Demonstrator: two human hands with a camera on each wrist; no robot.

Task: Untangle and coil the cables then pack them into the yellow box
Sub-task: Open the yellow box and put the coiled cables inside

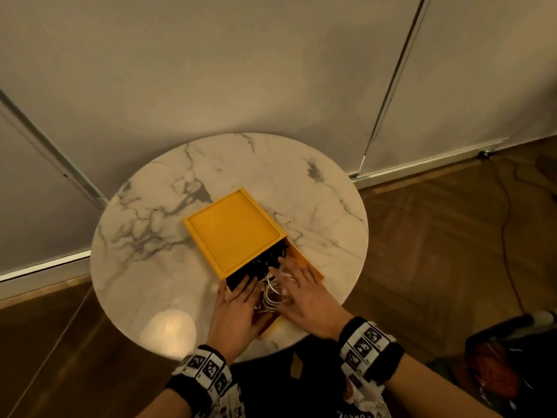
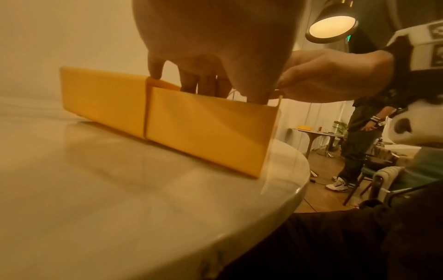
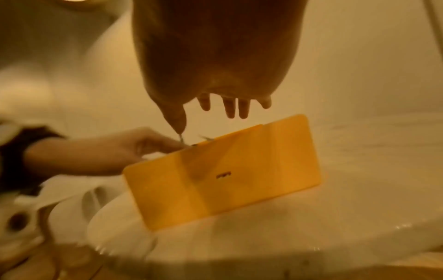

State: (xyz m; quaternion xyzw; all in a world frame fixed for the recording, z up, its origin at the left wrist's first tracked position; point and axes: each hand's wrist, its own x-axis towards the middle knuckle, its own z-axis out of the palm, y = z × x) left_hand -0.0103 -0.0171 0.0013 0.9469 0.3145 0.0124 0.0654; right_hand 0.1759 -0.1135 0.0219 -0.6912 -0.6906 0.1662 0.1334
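The yellow box (image 1: 305, 264) lies on the round marble table, its sliding lid (image 1: 232, 233) covering the far part. In the uncovered near end lie black cables (image 1: 266, 260) and a white coiled cable (image 1: 272, 294). My left hand (image 1: 238, 306) rests flat on the left of the opening, fingers straight over the black cables. My right hand (image 1: 304, 292) lies spread over the right of the opening, fingertips on the cables. From the left wrist view, the left hand's fingers (image 2: 206, 87) dip behind the box wall (image 2: 206, 130). The right wrist view shows straight fingers (image 3: 228, 108) above the box (image 3: 227, 170).
The marble table (image 1: 168, 224) stands against pale wall panels; the box's near end reaches its front edge. Wooden floor surrounds it, with a thin cable (image 1: 509, 236) trailing on the right. A person (image 2: 359, 136) stands by another table far off.
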